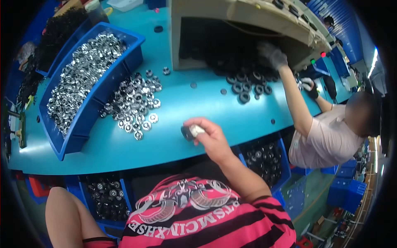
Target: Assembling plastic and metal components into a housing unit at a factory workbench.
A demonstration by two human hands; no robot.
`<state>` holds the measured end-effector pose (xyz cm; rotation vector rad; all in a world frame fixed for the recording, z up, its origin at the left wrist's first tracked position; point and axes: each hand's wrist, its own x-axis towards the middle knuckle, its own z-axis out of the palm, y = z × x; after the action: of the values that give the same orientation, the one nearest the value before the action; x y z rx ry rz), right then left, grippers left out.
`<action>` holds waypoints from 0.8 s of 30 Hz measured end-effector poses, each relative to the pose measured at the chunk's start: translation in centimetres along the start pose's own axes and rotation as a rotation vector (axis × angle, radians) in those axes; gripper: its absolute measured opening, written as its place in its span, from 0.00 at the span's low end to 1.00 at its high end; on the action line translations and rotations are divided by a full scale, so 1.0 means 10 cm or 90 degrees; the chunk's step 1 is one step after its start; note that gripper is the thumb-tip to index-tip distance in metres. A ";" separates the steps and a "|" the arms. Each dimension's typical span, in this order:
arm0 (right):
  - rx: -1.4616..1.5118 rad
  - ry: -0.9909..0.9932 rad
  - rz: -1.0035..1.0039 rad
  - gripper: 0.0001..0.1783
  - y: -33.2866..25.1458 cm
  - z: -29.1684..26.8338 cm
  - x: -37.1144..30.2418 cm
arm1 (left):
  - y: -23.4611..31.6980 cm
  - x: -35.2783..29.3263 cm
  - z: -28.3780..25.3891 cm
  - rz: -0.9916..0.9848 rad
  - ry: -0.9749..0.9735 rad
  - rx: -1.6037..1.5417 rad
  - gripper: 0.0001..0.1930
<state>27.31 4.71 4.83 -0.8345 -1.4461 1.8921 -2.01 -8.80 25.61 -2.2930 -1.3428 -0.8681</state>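
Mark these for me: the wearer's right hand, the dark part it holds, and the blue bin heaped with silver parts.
Right hand (211, 137): head view, middle of the hand.
Dark part (187, 133): head view, its exposed dark side.
Blue bin (84, 120): head view, its outer wall.

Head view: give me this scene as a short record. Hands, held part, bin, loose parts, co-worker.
Left hand: not in view
Right hand: closed on a black part, above the table
Held with it: a small pale piece, kind unclear
Bin: blue bin at left, filled with shiny silver parts
Loose parts, left: silver pile beside the bin
Loose parts, right: black rings in front of the off-white box
Co-worker: one gloved hand at the box opening
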 end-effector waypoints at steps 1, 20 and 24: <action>0.011 -0.013 -0.003 0.19 -0.07 -0.01 0.03 | -0.05 0.05 -0.02 0.005 0.001 0.005 0.22; 0.018 0.025 -0.027 0.22 0.02 -0.05 0.00 | 0.07 0.07 -0.06 0.003 0.047 0.033 0.21; 0.117 0.012 -0.085 0.22 -0.06 -0.07 0.11 | 0.26 -0.08 0.03 -0.106 0.197 0.053 0.21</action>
<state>27.25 6.11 5.17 -0.6510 -1.2609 1.8766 0.04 -10.40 24.92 -1.9102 -1.4108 -1.1428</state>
